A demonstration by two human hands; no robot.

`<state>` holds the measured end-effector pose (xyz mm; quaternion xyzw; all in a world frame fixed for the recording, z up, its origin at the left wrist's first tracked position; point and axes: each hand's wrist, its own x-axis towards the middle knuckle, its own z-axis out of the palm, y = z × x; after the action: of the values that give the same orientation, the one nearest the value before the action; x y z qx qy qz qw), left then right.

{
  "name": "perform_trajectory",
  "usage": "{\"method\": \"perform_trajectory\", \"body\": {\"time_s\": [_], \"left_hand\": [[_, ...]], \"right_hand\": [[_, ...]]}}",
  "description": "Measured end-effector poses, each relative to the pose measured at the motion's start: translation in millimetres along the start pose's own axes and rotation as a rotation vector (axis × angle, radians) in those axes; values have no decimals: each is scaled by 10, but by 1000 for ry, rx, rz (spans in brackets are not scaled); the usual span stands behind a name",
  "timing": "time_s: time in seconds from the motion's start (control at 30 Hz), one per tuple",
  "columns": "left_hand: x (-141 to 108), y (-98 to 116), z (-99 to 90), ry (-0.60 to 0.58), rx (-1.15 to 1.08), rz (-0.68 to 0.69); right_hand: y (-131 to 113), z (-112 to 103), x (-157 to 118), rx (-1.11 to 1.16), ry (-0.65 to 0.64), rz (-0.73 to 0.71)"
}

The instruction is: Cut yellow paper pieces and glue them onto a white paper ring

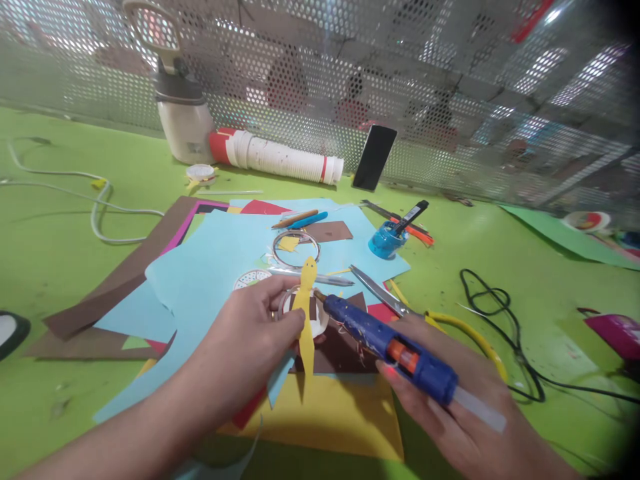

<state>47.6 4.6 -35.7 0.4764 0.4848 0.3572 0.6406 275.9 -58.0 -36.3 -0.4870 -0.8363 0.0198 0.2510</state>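
My left hand (265, 327) pinches a yellow paper cutout (307, 297) with a rounded head, two dots like eyes and a pointed tail. Behind the cutout is a small round white piece (320, 323) with dark patches, partly hidden by my fingers. My right hand (445, 380) is wrapped round a blue hot glue gun (370, 333), a clear glue stick (480, 408) poking from its back end. The gun's nozzle points left, close to the cutout's upper body; whether it touches cannot be made out. Scissors (383, 291) with yellow handles lie beside my right hand.
Light blue (200, 267), brown and yellow paper (345, 413) covers the green table. Beyond stand a blue pot (385, 241) with a black marker, a ring (296, 249), a phone (374, 158), a white tube (285, 157) and a lamp (185, 120). A black cable (520, 353) lies right.
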Motion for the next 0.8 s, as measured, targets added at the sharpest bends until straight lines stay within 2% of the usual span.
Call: {"method": "perform_trajectory", "body": {"time_s": [0.27, 0.47, 0.63, 0.8], "left_hand": [[24, 3, 2, -23, -34, 6], [11, 17, -3, 12, 33, 17], [7, 37, 7, 54, 93, 45], [-40, 89, 0, -19, -84, 65]], "right_hand": [[-5, -29, 22, -13, -8, 6], [-13, -54, 76, 40, 91, 104], [55, -63, 132, -12, 135, 135], [221, -91, 234, -126, 150, 213]]}}
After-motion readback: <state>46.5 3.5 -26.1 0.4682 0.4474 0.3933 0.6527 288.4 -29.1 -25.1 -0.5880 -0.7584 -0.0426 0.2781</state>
